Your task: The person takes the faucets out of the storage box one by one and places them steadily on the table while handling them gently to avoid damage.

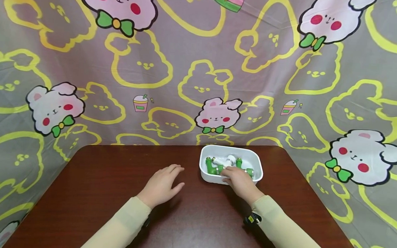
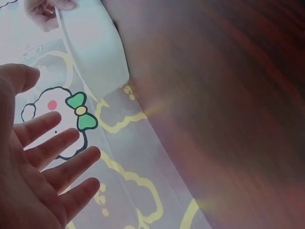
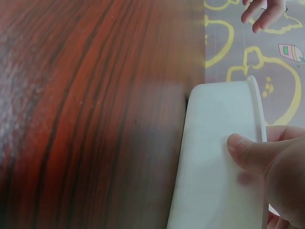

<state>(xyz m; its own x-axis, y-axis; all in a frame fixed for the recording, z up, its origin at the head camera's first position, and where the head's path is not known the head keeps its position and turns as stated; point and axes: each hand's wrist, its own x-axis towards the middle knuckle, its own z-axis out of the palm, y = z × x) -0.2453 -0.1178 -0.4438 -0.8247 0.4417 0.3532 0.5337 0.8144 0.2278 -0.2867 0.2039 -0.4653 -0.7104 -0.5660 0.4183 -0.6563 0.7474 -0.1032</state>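
A white plastic bin stands on the table with several green pipe fittings and a white fitting inside it. My right hand grips the bin's near side. In the right wrist view, the thumb presses on the outer wall while the fingers go over the rim to the inside, partly hidden. To the left of the bin, my left hand hovers over the table with nothing in it. Its fingers are spread and relaxed in the left wrist view.
Under the bin is a dark brown wooden table; the bin sits close to its far edge. A grey cloth with yellow outlines and cartoon rabbits hangs behind and on both sides of the table.
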